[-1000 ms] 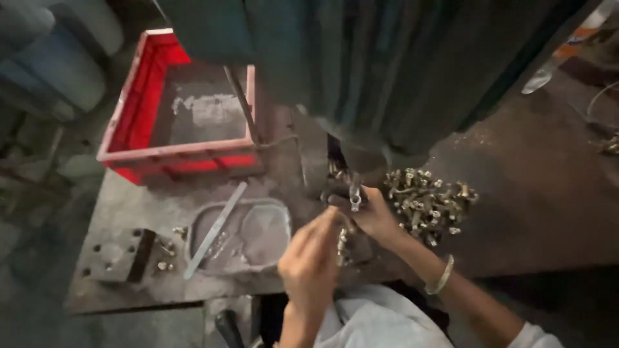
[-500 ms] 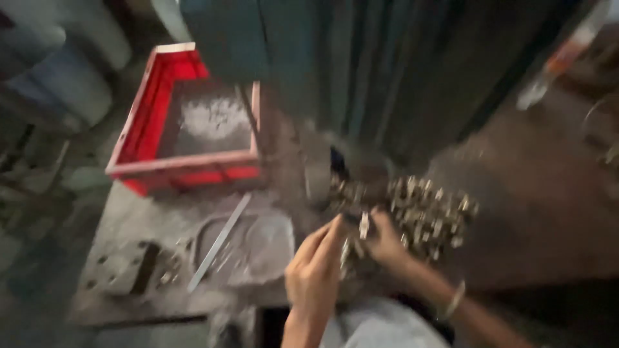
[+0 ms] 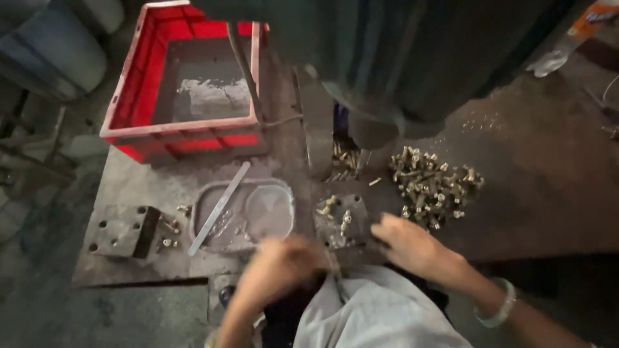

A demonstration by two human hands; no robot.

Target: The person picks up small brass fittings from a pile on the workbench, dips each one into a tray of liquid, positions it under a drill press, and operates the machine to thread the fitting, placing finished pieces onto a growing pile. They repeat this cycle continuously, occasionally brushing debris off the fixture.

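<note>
My right hand [image 3: 412,248] rests at the front edge of the workbench, just right of a small dark fixture block [image 3: 340,225] with a few brass parts on it. Its fingers are curled, and I cannot see whether they hold a part. My left hand [image 3: 284,265] is blurred, low at the bench front below a shallow metal tray [image 3: 267,225]. What it holds is not visible. A pile of small brass parts [image 3: 433,183] lies behind my right hand, apart from it. A pale bangle [image 3: 500,309] sits on my right wrist.
A dark machine body [image 3: 387,71] overhangs the bench behind the fixture. A red plastic crate [image 3: 184,134] stands at the back left. A flat metal bar [image 3: 219,207] lies across the tray, and a drilled steel block [image 3: 122,231] sits at the left. A bottle [image 3: 570,42] lies top right.
Both hands have dropped from beside the brass pile, where they pinched a small part, down to the bench's front edge. The view has shifted and tilted.
</note>
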